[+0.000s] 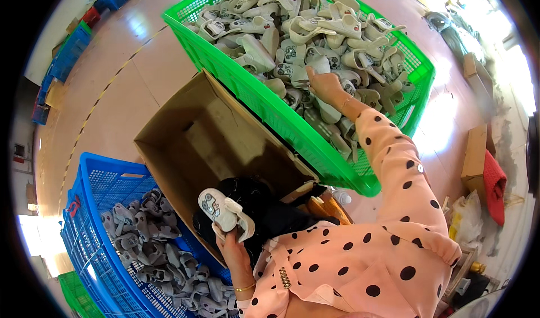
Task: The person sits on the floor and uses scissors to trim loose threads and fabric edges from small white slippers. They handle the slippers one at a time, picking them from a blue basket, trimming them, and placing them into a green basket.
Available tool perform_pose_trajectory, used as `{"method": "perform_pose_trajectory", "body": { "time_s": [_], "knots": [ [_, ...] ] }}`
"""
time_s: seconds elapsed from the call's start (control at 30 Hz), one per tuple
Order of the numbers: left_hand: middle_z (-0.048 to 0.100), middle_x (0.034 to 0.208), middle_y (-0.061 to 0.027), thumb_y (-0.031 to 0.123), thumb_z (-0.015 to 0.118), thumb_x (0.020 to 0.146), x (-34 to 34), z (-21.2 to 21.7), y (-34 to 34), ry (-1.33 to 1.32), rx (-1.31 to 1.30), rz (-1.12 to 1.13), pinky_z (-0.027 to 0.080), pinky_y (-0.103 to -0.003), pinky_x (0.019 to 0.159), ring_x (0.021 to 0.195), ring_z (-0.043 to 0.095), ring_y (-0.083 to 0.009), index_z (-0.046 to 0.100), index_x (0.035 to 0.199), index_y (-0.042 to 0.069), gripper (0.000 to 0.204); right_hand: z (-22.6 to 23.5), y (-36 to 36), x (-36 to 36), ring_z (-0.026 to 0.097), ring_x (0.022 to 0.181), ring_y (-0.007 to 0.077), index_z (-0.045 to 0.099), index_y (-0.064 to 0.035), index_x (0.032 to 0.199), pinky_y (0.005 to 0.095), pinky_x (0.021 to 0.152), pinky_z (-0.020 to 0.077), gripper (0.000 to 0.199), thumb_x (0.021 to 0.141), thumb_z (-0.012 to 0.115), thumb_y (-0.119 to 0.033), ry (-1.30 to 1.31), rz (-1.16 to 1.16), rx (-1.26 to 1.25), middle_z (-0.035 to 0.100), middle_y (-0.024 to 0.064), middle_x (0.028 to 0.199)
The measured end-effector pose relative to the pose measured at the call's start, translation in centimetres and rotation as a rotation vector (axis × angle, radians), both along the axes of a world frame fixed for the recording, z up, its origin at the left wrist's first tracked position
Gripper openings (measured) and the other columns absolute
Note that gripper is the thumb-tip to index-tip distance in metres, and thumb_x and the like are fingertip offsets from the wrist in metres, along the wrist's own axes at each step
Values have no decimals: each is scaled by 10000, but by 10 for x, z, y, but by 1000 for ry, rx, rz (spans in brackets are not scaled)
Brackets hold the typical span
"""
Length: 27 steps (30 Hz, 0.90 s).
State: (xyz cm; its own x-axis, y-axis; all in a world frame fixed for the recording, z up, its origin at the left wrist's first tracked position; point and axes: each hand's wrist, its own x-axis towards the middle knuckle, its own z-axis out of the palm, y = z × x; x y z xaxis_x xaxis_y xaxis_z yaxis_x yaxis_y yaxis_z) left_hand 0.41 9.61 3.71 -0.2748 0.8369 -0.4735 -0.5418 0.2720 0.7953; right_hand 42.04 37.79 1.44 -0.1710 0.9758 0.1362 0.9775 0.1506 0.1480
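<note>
My left hand [233, 253] is closed around a small off-white child's shoe [217, 210] with a cartoon vehicle printed on its insole and a loose strap on one side. My right hand [329, 88] reaches out over a large green plastic crate [270, 113] heaped with similar pale shoes. Its fingers are curled and closed at a shoe [301, 77] in the pile; part of the grip is hidden by the hand itself. Several neighbouring shoes lie jumbled around those fingers, soles and straps in all directions.
A cardboard box [197, 127] lies between the crates, near my dark-clothed lap. At left stands a blue crate [107, 174] with many greyish shoes. A yellow-black line [101, 96] crosses the floor. Cardboard [475, 158], red cloth [495, 186] and a plastic bag [466, 219] are at right.
</note>
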Motion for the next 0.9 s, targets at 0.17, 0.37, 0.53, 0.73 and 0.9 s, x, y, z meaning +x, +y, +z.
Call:
{"method": "perform_pose_trajectory", "body": {
  "time_s": [0.17,0.37,0.53,0.73,0.9],
  "knots": [
    [592,1236,-94,-16,583,842,-13,-14,0,16,-29,80,543,-378,885,1104,616,-241,481,1329,62,504,-32,45,27,665,626,337,473,-11,1232,465,518,501,424,828,563,-104,-100,17,40,659,130,689],
    [589,1246,-92,10,598,884,-11,-14,6,-48,-35,92,533,-367,884,1103,616,-231,455,1354,74,495,18,47,27,675,684,335,590,-32,1017,444,580,520,292,790,625,-213,87,-147,36,675,155,744],
    [583,1247,-92,9,599,877,-9,2,17,-39,42,40,495,-352,936,1131,593,-222,443,1359,42,508,105,8,30,608,696,253,638,-67,987,357,689,496,283,791,678,-266,1345,-300,-314,660,68,817],
    [554,1290,-115,-28,552,877,2,29,46,-13,203,-91,452,-352,990,1169,561,-220,408,1391,1,535,133,-81,-11,517,959,154,613,-55,1143,271,859,411,285,864,582,-105,906,415,-264,583,47,1107],
    [568,1274,-107,-48,519,844,8,47,69,62,226,-288,469,-324,962,1137,581,-210,439,1372,-25,535,123,-114,-56,563,1056,228,600,-58,1235,328,914,454,333,902,601,-71,1253,742,-489,574,98,1161]
  ]
}}
